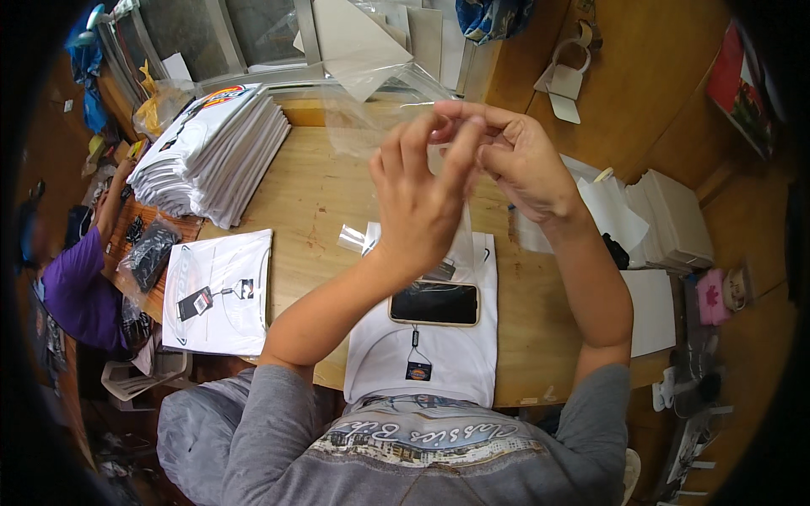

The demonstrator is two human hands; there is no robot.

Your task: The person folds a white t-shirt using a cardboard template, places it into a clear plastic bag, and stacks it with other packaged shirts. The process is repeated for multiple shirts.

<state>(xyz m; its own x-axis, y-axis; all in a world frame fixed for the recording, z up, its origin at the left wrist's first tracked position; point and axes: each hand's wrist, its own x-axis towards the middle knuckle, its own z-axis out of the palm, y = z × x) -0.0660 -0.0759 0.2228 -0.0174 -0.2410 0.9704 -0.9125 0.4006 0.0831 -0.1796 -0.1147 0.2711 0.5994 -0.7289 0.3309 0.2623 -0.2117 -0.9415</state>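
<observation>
Both my hands are raised over the table, close together, on a clear plastic bag (348, 126) that spreads out behind and below them. My left hand (418, 185) has its fingers bent and its fingertips pinching the film. Beside it, my right hand (525, 164) pinches the bag's edge between thumb and fingers. Below them a folded white T-shirt (466, 363) lies in front of me. A phone (434, 304) with a dark screen rests on it, above a small dark hang tag (418, 371) on a cord.
A tall stack of folded white shirts (211, 156) stands at the far left. Nearer lies a bagged white shirt (219, 295) with a black tag. White card sheets (650, 312) and a paper stack (671, 219) are on the right. A person in purple (80, 291) works at left.
</observation>
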